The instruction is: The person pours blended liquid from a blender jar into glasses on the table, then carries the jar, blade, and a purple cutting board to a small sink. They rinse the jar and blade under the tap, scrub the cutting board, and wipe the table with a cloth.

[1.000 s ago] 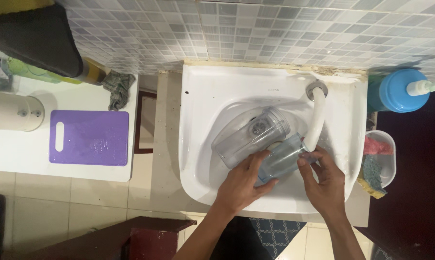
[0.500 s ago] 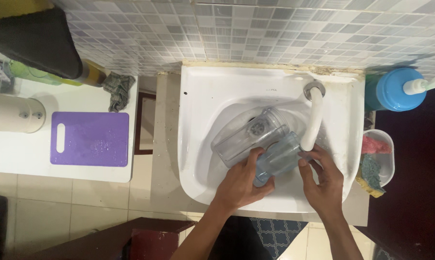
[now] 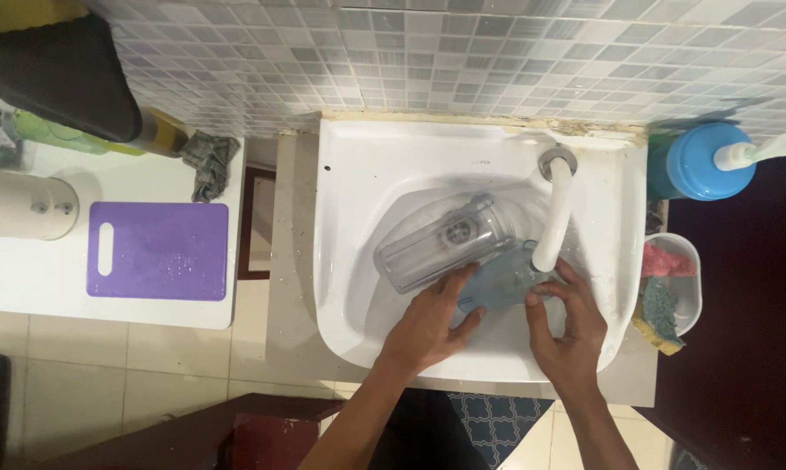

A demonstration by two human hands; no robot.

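In the white sink [image 3: 358,174] a clear plastic jar [image 3: 436,244] lies on its side over the drain. Just right of it, under the white tap spout [image 3: 553,213], is a blue-tinted clear cup [image 3: 502,280]. My left hand [image 3: 432,324] grips the cup's lower left side. My right hand [image 3: 567,326] holds its right end below the spout tip, fingers curled around the rim. The cup is tilted, its mouth toward the right hand.
A purple cutting board [image 3: 160,251] lies on the white counter at left, beside a cream canister [image 3: 23,204] and a grey rag [image 3: 208,161]. A blue soap bottle [image 3: 702,161] stands right of the sink, above a tub of sponges [image 3: 667,292]. A tiled wall runs behind.
Both hands have turned and lowered the blue cup beneath the spout; it now looks shorter and more end-on. The clear jar has stayed in place.
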